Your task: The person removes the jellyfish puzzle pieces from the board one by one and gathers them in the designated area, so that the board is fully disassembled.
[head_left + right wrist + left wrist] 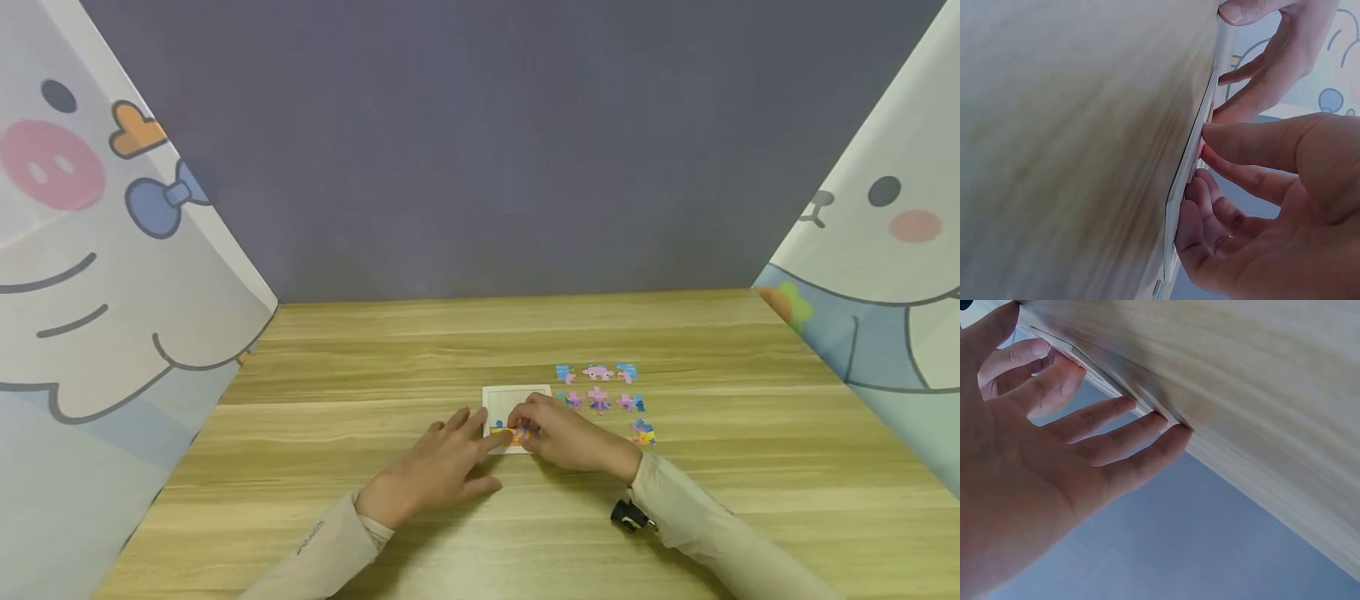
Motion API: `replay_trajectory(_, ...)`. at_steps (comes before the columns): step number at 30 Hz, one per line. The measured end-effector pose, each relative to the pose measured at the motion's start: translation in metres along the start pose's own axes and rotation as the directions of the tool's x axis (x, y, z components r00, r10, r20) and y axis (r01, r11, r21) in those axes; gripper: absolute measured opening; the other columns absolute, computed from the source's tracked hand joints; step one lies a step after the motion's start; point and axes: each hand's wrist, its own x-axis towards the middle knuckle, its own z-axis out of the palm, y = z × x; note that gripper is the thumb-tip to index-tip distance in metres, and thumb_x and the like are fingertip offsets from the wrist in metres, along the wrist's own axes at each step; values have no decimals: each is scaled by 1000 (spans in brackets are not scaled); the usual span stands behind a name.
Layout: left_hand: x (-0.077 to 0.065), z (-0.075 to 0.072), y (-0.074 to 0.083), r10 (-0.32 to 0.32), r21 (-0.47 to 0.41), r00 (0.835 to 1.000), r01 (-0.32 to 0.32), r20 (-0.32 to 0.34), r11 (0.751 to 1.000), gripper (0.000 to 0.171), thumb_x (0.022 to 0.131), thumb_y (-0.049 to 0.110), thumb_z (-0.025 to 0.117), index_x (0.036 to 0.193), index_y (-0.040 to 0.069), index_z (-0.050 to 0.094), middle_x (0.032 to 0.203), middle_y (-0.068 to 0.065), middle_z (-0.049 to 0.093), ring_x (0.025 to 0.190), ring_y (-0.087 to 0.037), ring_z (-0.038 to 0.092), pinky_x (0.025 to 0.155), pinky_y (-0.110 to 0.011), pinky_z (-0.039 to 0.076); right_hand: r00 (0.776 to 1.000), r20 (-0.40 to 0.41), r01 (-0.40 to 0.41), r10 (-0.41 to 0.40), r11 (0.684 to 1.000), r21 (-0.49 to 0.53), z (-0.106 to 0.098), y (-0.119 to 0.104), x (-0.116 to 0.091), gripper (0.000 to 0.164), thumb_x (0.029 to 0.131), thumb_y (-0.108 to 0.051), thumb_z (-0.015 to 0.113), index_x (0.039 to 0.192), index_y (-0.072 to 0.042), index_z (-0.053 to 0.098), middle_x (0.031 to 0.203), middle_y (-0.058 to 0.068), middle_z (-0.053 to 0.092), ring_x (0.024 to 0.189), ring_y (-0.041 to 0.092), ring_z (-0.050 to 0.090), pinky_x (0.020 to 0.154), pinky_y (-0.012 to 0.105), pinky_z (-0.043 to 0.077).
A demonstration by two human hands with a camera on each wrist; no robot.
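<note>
A small white puzzle tray [517,389] lies on the wooden table, with yellow, blue and pink puzzle pieces [496,431] along its near side. My left hand [442,467] reaches over from the left, fingers spread and nearly straight. Its index fingertip presses on the pieces, and other fingertips touch the tray's left edge and the table. From the right, my right hand [566,433] bends over the tray. Its thumb [1241,140] and index finger pinch a pinkish puzzle piece [519,436] low in the tray, mostly hidden by the fingers. The remaining right fingers curl close to the tray's edge.
Loose puzzle pieces lie in rows right of the tray: a pink face piece [597,373] at the back, a pink and blue one [598,400] in the middle, a yellow and blue one [643,432] nearer. A grey wall [510,150] and cartoon-printed side panels surround the table [360,350].
</note>
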Motion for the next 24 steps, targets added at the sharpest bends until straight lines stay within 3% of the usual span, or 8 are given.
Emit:
replay_trajectory(5, -2, -1, -1, -39, -3, 998, 39, 50, 999, 73, 95, 54, 59, 152, 12, 41, 155, -22, 37, 138, -46, 39, 98, -60, 47, 1000, -2, -19, 19, 1000, 0, 2, 1, 1, 25, 89, 2, 69, 112, -6, 66, 103, 4, 60, 92, 18, 56, 80, 31, 51)
replay_trajectory(10, -2, -3, 0, -50, 0, 995, 50, 84, 999, 75, 95, 55, 58, 152, 9, 41, 158, -21, 32, 141, -45, 35, 102, -59, 44, 1000, -6, -21, 21, 1000, -9, 2, 1, 1, 24, 89, 2, 70, 112, -7, 66, 102, 3, 59, 92, 18, 56, 80, 31, 50)
replay_trajectory(24, -2, -3, -1, -53, -6, 997, 54, 63, 999, 73, 95, 56, 59, 150, 11, 45, 156, -20, 35, 139, -45, 37, 99, -60, 46, 999, -10, -49, 48, 999, -4, 2, 0, 2, 22, 89, 0, 71, 108, -8, 65, 97, 1, 56, 89, 18, 53, 77, 29, 48)
